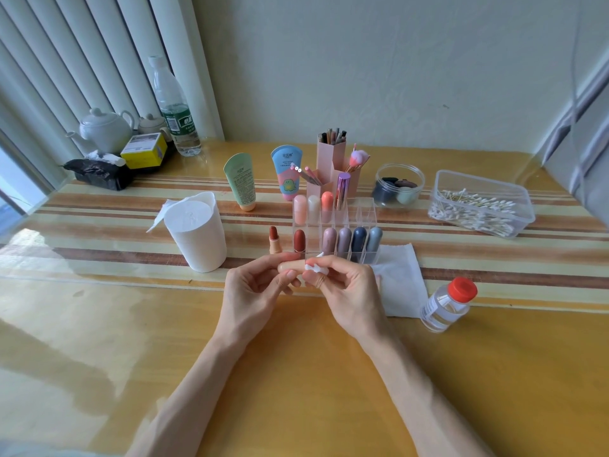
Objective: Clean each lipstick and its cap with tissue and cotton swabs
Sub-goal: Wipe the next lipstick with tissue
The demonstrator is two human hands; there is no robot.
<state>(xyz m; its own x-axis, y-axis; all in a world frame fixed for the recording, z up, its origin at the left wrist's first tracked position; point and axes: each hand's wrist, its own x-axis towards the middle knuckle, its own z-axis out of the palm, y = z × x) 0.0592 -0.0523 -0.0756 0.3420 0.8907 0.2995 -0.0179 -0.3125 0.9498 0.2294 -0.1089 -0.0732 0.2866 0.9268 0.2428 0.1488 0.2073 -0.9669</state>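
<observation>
My left hand [255,288] grips a peach lipstick cap [290,266] sideways between thumb and fingers. My right hand [346,285] pinches a small wad of white tissue [313,268] against the cap's open end. An uncapped brick-red lipstick [274,239] stands on the table just left of a clear organiser [369,212]. The organiser holds several capped lipsticks in two rows, among them a dark red one [299,240]. A flat tissue [400,278] lies under my right hand's far side.
A white tissue tub [197,235] stands at the left. A clear box of cotton swabs [481,204] sits at the right, a small red-capped bottle [448,303] near my right hand. Cream tubes, pink brush holders and a jar stand behind the organiser.
</observation>
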